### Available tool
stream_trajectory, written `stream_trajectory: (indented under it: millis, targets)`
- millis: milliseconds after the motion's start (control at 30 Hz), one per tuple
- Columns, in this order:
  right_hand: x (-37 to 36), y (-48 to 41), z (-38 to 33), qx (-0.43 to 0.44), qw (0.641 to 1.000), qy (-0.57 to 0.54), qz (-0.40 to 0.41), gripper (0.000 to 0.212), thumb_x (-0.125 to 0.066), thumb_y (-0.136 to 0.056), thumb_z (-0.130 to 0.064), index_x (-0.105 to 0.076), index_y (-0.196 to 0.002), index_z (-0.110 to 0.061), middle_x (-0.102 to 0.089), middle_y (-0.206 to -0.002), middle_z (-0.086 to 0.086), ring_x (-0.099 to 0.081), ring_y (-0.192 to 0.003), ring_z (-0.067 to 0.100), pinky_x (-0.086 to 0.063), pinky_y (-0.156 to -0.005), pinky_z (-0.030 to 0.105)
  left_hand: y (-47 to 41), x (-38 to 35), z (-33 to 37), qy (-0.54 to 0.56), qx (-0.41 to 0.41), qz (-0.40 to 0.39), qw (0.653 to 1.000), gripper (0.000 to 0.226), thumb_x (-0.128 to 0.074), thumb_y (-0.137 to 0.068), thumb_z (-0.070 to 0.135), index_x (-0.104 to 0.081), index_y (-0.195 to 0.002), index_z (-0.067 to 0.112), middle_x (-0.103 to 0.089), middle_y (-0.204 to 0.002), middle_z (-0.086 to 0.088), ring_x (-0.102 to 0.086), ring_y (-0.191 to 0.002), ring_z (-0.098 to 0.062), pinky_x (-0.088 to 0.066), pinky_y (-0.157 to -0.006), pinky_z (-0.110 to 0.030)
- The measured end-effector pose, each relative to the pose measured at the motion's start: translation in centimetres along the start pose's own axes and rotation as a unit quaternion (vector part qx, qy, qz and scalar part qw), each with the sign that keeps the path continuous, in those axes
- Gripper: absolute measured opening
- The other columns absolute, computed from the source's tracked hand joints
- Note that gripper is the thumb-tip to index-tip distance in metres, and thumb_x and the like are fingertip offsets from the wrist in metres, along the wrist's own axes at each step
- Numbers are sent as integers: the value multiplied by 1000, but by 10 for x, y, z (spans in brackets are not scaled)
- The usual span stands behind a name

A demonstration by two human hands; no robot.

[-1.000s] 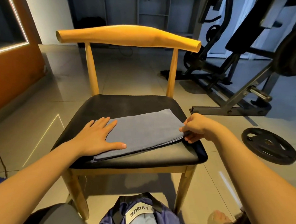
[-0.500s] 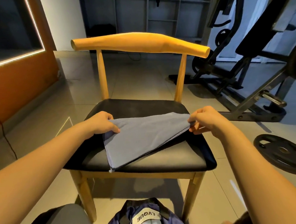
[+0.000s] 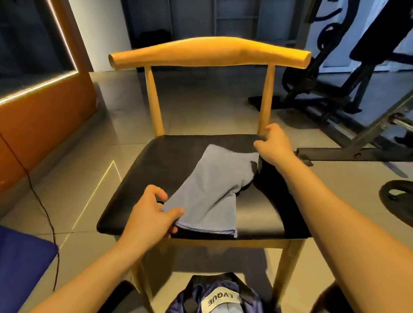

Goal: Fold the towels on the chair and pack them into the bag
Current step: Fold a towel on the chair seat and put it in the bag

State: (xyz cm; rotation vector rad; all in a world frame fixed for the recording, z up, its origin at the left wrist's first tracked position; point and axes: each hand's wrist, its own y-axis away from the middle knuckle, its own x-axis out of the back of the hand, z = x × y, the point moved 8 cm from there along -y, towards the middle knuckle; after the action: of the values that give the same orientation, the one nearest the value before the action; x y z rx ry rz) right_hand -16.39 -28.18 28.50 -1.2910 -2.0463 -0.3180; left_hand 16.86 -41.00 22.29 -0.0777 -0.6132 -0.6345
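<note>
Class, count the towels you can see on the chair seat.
1: a grey-blue towel lies on the black chair seat, its near corner pinched by the left hand. More may be hidden beneath.

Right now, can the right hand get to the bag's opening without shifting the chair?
Probably yes. The right hand is up at the towel's far corner over the chair seat; the bag sits on the floor in front of the chair, with nothing visible between them.

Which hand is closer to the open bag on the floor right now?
Left. The left hand pinches the grey towel at the seat's front edge, just above the bag; the right hand is at the seat's back corner.
</note>
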Motion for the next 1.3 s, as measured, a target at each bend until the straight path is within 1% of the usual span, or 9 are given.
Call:
stream_trajectory:
  millis: [100, 167, 267, 367, 533, 700, 867, 1100, 1300]
  targets:
    - [-13, 38, -25, 89, 993, 77, -19, 8, -63, -91, -13, -65, -99, -14, -69, -96, 7, -66, -91, 29, -47, -70, 32, -8, 11, 3, -11, -9, 25, 1000, 32, -75, -90, 26, -46, -103, 21, -72, -80, -11, -70, -54, -17, -51, -46, -24]
    - [-18, 68, -38, 106, 986, 105, -73, 12, -62, -93, -18, -66, -83, -12, -70, -78, 5, -69, -74, 26, -55, -62, 35, -13, 17, 1, 28, 2, 31, 999, 27, -73, -93, 22, -49, -104, 17, -72, -82, -14, -71, -56, -17, -51, -47, -24]
    - [-26, 117, -28, 23, 965, 102, -242, 24, -63, -97, -21, -69, -85, -2, -74, -69, 11, -73, -59, 23, -60, -55, 33, -16, 17, -6, 76, 25, 7, 997, 19, -71, -95, 19, -54, -102, 14, -72, -82, -15, -74, -64, -24, -53, -50, -28]
    - [-34, 159, -7, -83, 932, 76, -346, 29, -63, -101, -26, -67, -96, 2, -76, -76, 17, -76, -65, 28, -62, -60, 35, -14, 17, -6, 78, 23, -22, 996, 14, -70, -95, 17, -59, -101, 11, -72, -80, -13, -76, -68, -26, -55, -54, -29]
    - [-39, 182, 9, -127, 945, -2, -301, 40, -61, -101, -30, -70, -99, 9, -75, -78, 21, -77, -76, 34, -64, -78, 45, -8, 16, -5, 76, 19, -34, 996, 12, -71, -95, 14, -62, -101, 11, -73, -84, -13, -76, -67, -24, -58, -54, -29]
    - [-54, 208, 4, -175, 940, -194, -218, 19, -69, -97, -15, -59, -95, 1, -72, -87, 31, -69, -65, 34, -61, -52, 36, -3, 17, -10, 87, 23, -20, 996, 7, -66, -98, 10, -60, -102, 9, -74, -86, -14, -76, -66, -22, -58, -53, -27]
    - [-76, 214, 4, -209, 907, -338, -143, 31, -64, -98, -8, -48, -124, -3, -67, -101, 16, -72, -64, 26, -62, -54, 37, 0, 16, -12, 102, 25, -21, 994, 4, -63, -99, 8, -61, -103, 8, -73, -92, -15, -77, -68, -21, -58, -53, -27]
    - [-33, 212, 4, -114, 959, -250, -65, 16, -61, -96, -3, -54, -109, -9, -68, -92, 21, -60, -51, 21, -60, -56, 39, 16, 3, -3, 64, -69, -60, 994, 7, -66, -97, 12, -59, -98, 11, -70, -81, -15, -71, -63, -18, -58, -58, -28]
    - [-9, 228, 37, -126, 959, -235, -96, 7, -66, -98, -10, -73, -100, -10, -74, -94, 16, -70, -60, 26, -63, -60, 37, 32, -18, 1, 49, -136, -128, 981, 3, -71, -95, 18, -69, -98, 18, -72, -86, -12, -67, -72, -25, -61, -68, -29]
